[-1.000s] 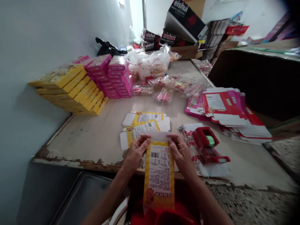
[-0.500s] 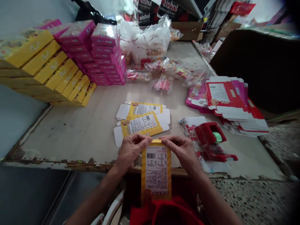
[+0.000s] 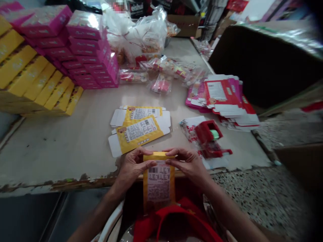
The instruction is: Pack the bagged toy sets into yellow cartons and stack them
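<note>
A yellow carton (image 3: 158, 186) with a printed back panel and barcode hangs in front of my body at the table's near edge. My left hand (image 3: 133, 164) pinches its top left corner between thumb and fingers. At the top right corner my right hand (image 3: 188, 163) pinches it the same way. The top end of the carton looks folded over into a narrow yellow edge. Its lower end is hidden behind red cloth on my lap. Just beyond my hands, flat yellow cartons (image 3: 138, 131) with white flaps lie overlapping on the table.
A red tape dispenser (image 3: 208, 134) stands on a printed plastic bag to the right. Behind it lie flattened red and pink cartons (image 3: 222, 97). Pink boxes (image 3: 85, 50) and yellow boxes (image 3: 42, 84) are stacked at left. Wrapped packets (image 3: 161, 82) lie at the back, near a large open cardboard box (image 3: 252, 64).
The view has swung right, so the table's things sit further left. My fingers have shifted on the carton's top end, with the thumbs now lower on the printed panel.
</note>
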The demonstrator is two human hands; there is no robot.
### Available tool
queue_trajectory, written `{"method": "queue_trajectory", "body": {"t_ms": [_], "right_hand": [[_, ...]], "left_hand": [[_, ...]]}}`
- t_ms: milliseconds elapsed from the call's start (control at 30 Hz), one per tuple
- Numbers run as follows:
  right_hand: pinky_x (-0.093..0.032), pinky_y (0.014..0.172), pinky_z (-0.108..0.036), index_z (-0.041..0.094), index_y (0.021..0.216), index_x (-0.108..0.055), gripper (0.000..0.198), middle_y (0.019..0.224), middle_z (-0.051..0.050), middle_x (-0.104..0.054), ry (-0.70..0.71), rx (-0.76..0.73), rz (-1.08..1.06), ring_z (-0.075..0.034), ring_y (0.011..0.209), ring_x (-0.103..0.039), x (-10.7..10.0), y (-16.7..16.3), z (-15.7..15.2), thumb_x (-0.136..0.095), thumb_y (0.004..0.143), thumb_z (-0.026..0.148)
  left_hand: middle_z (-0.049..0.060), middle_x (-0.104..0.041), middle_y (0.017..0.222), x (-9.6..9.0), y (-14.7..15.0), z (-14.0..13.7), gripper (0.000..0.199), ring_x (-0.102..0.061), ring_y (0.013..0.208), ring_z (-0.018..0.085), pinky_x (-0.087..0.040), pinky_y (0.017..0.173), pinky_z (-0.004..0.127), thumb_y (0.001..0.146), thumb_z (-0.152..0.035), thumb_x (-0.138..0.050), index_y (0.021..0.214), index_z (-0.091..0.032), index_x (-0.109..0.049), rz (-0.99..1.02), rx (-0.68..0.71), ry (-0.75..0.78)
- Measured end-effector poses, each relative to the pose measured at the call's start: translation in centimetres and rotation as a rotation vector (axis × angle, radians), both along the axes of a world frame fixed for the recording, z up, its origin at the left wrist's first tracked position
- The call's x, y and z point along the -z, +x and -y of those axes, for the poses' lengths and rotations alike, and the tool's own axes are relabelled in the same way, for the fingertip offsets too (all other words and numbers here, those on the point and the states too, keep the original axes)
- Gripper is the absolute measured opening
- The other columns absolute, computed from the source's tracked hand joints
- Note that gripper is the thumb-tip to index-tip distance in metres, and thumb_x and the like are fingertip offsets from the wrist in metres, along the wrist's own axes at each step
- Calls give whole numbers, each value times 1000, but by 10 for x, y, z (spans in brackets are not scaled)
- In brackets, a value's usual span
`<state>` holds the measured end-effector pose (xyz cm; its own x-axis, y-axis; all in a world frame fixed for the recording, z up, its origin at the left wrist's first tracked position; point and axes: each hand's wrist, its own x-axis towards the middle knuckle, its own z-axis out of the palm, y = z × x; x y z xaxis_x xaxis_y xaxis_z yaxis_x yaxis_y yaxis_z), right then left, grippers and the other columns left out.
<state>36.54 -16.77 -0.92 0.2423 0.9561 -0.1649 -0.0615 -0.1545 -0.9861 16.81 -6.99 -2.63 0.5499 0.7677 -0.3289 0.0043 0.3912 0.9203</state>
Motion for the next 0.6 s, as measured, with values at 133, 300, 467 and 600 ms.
{"method": "queue_trajectory", "body": {"t_ms": [133, 300, 467, 600], "right_hand": [[-58, 95, -43, 31, 129, -73, 39, 131, -7, -74, 95, 66, 417, -26, 113, -70, -40, 24, 39, -74, 91, 34], [-54, 86, -43, 22, 113, -78, 35, 111, -11, -77, -73, 500, 856, -29, 99, -69, -68, 105, 78, -70, 91, 47], [-50, 79, -36, 19, 84, -79, 36, 85, -6, -77, -225, 333, 600, -25, 84, -68, -46, 134, 71, -74, 82, 55], [-49, 75, -33, 17, 76, -77, 37, 78, -6, -75, -202, 452, 422, -22, 77, -66, -47, 119, 62, -81, 73, 54]], "left_hand": [[-1, -73, 93, -6, 15, 7, 46, -71, 73, 15, -60, 64, 25, 72, -36, -90, 99, -20, -56, 1, -71, 33], [-3, -68, 80, -34, 42, 8, 46, -67, 61, 15, -56, 52, 24, 83, -50, -78, 109, -23, -51, -31, 37, 122], [0, -67, 87, -52, 61, 12, 35, -62, 66, 13, -50, 54, 20, 92, -53, -68, 106, -21, -63, -123, 168, 459], [1, -68, 93, -56, 64, 15, 30, -62, 73, 15, -49, 61, 23, 94, -51, -66, 104, -22, -65, -160, 158, 620]]}}
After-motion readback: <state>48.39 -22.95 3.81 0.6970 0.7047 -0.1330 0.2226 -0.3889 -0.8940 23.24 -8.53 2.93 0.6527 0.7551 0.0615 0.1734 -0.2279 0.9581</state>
